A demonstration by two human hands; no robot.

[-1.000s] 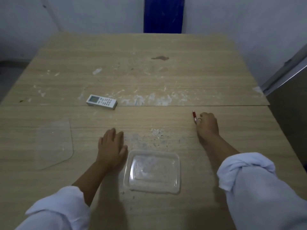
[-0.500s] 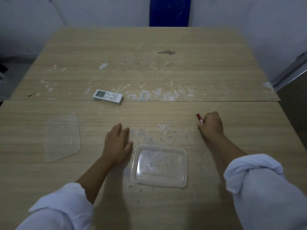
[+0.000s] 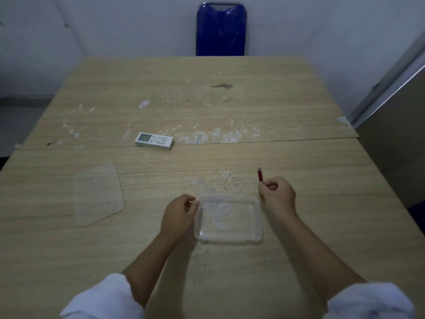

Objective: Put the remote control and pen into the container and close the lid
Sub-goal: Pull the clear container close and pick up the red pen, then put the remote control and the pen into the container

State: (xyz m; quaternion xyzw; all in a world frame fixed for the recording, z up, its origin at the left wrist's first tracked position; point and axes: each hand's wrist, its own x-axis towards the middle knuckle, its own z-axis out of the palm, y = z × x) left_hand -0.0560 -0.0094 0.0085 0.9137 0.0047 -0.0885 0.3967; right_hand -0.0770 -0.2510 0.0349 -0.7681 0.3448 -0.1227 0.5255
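Note:
A clear plastic container sits open on the wooden table, between my two hands. My right hand is shut on a red pen, whose tip sticks up just beyond the container's far right corner. My left hand is at the container's left rim, fingers curled and touching its edge. The white remote control lies farther back on the table, left of centre. The clear lid lies flat to the left of the container.
The wooden table is made of two boards with a seam across the middle and has white scuffs. A blue chair stands behind the far edge. A grey metal frame runs along the right.
My right hand has lifted the pen off the table and brought it toward the container. My left hand went from flat on the table to curled at the container's left edge.

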